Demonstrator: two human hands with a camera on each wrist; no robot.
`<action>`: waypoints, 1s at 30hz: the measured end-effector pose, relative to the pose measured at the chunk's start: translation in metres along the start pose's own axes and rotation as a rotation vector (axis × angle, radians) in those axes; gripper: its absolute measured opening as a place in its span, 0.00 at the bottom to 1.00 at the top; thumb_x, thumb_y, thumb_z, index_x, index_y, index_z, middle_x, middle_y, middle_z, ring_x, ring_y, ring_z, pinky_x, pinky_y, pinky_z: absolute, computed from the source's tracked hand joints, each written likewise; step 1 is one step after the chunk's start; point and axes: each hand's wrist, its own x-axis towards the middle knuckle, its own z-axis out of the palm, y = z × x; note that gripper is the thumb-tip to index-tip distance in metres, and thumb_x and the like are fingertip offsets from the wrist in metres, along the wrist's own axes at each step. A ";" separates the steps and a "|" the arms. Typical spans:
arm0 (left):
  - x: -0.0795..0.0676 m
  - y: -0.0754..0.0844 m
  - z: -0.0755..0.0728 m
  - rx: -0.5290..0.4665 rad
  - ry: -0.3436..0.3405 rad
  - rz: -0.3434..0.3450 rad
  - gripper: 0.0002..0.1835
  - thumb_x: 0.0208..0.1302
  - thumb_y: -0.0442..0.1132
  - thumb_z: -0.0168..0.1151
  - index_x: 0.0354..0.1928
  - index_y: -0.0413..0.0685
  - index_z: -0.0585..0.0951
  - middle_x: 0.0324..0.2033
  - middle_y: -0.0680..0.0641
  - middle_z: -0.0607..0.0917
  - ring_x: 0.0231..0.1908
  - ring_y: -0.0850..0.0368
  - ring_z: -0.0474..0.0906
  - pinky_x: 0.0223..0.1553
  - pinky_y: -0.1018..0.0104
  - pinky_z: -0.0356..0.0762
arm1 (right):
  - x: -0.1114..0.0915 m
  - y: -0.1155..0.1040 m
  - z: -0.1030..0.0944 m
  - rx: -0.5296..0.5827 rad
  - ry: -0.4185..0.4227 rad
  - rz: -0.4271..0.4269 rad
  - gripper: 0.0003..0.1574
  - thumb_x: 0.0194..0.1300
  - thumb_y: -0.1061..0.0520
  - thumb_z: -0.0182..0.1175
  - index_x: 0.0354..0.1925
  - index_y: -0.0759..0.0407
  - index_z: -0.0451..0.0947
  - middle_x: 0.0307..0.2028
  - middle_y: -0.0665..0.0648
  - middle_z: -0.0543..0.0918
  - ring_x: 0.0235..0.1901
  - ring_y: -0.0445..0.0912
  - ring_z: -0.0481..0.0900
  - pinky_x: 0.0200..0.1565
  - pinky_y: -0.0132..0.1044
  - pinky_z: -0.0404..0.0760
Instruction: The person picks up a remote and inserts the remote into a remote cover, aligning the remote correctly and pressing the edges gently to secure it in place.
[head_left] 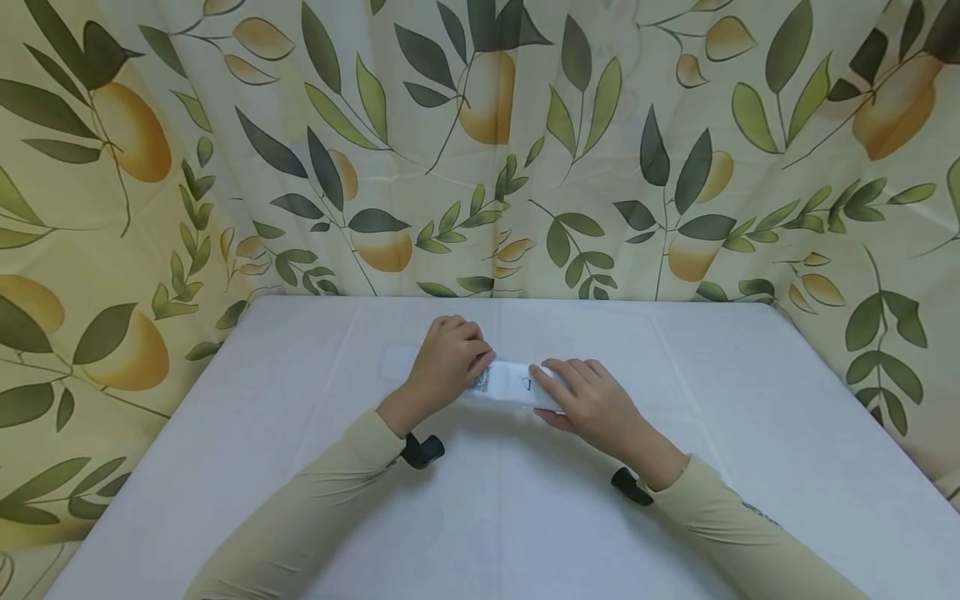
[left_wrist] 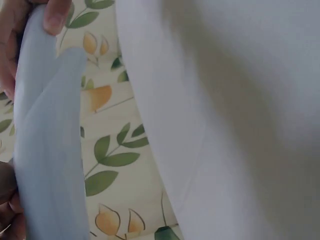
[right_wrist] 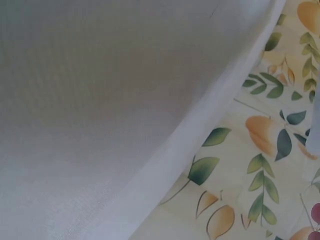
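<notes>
A long, slim white package (head_left: pixel 510 383) with a printed code and a small dark mark is held between both hands above the table. The left hand (head_left: pixel 447 358) grips its left part from above, with a pale, see-through length sticking out beyond. At the right end, the right hand (head_left: pixel 592 398) holds it between thumb and fingers. In the left wrist view the white package (left_wrist: pixel 52 135) runs upright, showing a slanting fold or overlap. Fingers (left_wrist: pixel 52 22) press its top end, and other fingers lie at its lower left. Only a sliver of white shows at the right wrist view's edge.
A white cloth covers the table (head_left: pixel 495 517). Behind it and at the sides hangs a curtain (head_left: pixel 450 192) printed with leaves and fruit. Each wrist wears a black strap-on camera, at the left wrist (head_left: pixel 423 452) and the right wrist (head_left: pixel 632 486).
</notes>
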 end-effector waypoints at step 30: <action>-0.028 0.025 0.012 0.022 0.120 -0.172 0.13 0.54 0.50 0.68 0.23 0.50 0.83 0.17 0.55 0.80 0.28 0.57 0.75 0.41 0.56 0.72 | 0.015 -0.006 -0.019 0.025 -0.025 0.297 0.36 0.41 0.52 0.76 0.48 0.65 0.76 0.38 0.63 0.83 0.32 0.54 0.80 0.30 0.43 0.79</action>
